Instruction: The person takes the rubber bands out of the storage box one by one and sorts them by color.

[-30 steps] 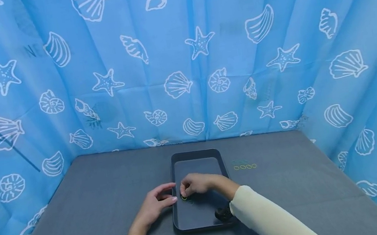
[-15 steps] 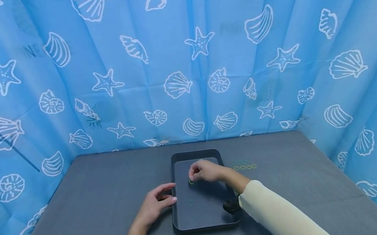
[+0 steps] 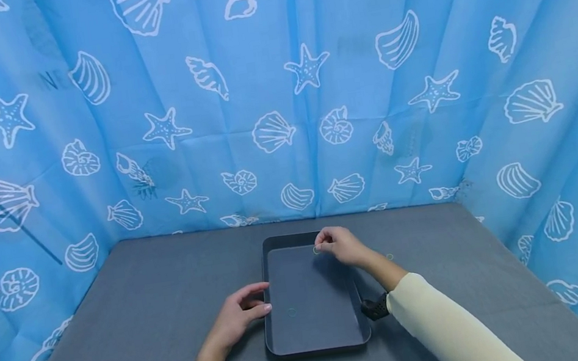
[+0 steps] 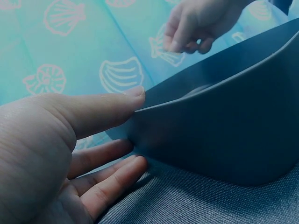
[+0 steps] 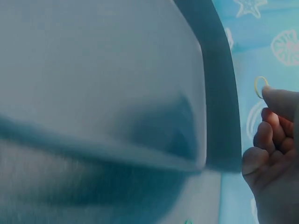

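Note:
In the head view my right hand (image 3: 339, 246) is over the far right part of a dark grey tray (image 3: 318, 330). Its thumb and fingertips pinch a thin yellow ring (image 5: 255, 87), raised above the tray in the right wrist view. My left hand (image 3: 236, 314) touches the tray's left side. Seen from the left wrist, its thumb lies against the rim and the other fingers, fairly straight, reach the outer wall. A thin green ring (image 3: 292, 312) lies on the tray floor.
The tray stands on a grey cloth-covered table (image 3: 168, 265). To the right of the tray lies a small ring (image 3: 390, 257); my right arm hides most of that area. A blue shell-patterned curtain (image 3: 286, 162) closes off the back and sides.
My right hand has lifted the yellow ring from the tray's left part and carried it away and right to the far right side. The left hand and green ring stay put.

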Motion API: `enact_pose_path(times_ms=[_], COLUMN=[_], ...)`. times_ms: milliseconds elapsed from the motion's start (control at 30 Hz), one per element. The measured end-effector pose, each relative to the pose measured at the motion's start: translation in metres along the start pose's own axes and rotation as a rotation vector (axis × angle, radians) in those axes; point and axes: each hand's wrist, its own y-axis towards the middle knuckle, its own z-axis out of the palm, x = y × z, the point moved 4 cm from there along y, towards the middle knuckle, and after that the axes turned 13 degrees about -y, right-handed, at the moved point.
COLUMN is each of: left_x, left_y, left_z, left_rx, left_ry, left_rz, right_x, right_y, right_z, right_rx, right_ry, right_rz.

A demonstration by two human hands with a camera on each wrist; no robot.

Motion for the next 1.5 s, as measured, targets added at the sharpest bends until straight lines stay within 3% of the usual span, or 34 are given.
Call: enact_pose_path(times_ms=[167, 367, 1500], left_x=[-0.001, 0.001, 0.001], left_y=[-0.001, 0.0, -0.001], left_z=[0.001, 0.0, 0.0], left_rx=[-0.001, -0.005, 0.013], left_ry=[-0.003, -0.005, 0.003], left_rz=[0.0, 0.01, 0.02], right_x=[-0.02, -0.041, -0.118], right_y=[-0.007, -0.015, -0.061], right_z=[-0.011, -0.021, -0.047], right_rx=[-0.068, -0.094, -0.091], right_ry=[-0.011, -0.019, -0.081], right_rz=[0.057, 0.124, 0.281])
